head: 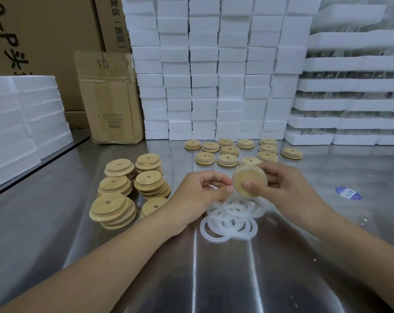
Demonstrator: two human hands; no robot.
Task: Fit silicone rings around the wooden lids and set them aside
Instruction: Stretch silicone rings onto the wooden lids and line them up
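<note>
Loose silicone rings (231,220) heaped on the surface (236,279) just under our fingers. Left hand (198,195) pinches a silicone ring (214,188), which we expect to be soft and stretchy. Right hand (279,186) grips the wooden lid (250,180) by its stiff rim. Finished lids (227,152) lie beyond the fingers.

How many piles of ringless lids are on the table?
6 piles, in two columns left of the left hand: far pair, middle pair, near pair. The near right pile sits partly behind that hand; more may be hidden.
</note>
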